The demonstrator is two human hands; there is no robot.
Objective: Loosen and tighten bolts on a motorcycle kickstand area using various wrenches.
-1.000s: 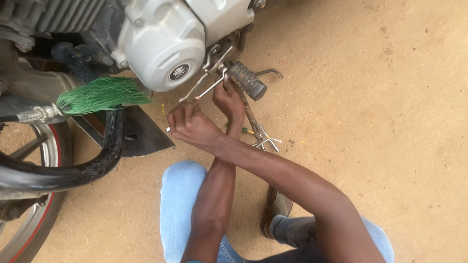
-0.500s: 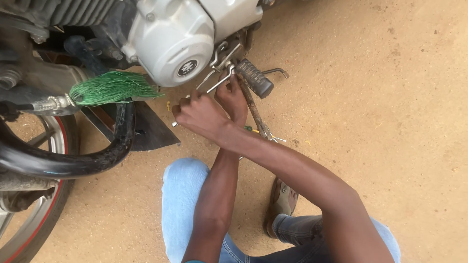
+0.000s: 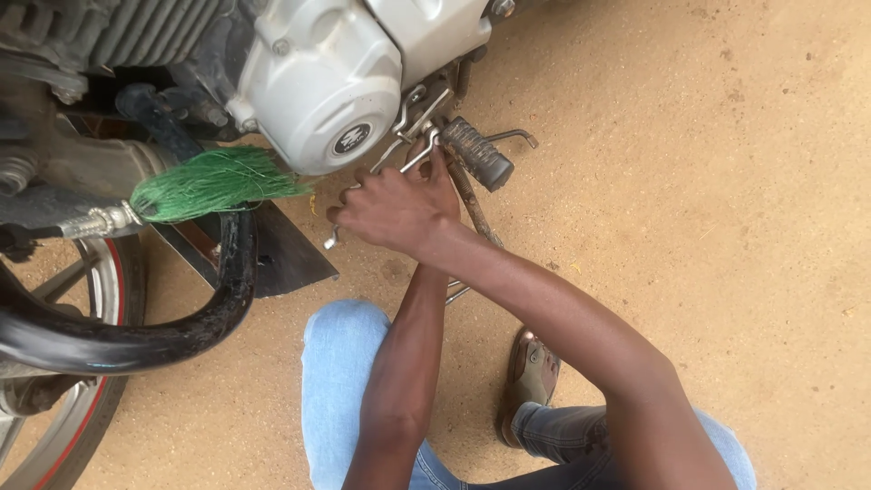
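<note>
My right hand (image 3: 392, 213) is closed around a slim metal wrench (image 3: 332, 240), whose end sticks out below my knuckles. It sits just under the silver engine cover (image 3: 318, 86) of a motorcycle. My left hand (image 3: 441, 172) lies mostly hidden beneath the right one. Its fingertips touch the silver lever rods (image 3: 419, 122) beside the black ribbed footpeg (image 3: 478, 154). My forearms cross, the right over the left.
A green bristle tassel (image 3: 213, 184) hangs from a cable at the left. Below it curve a black pipe (image 3: 136, 340) and a red-rimmed wheel (image 3: 86, 426). A metal tool (image 3: 457, 291) lies on the sandy ground under my arm. My blue-jeaned knee (image 3: 340, 381) and brown shoe (image 3: 531, 377) are below.
My right hand has slid up over my left hand, closer to the engine cover, and hides more of it. Both hands stay by the footpeg.
</note>
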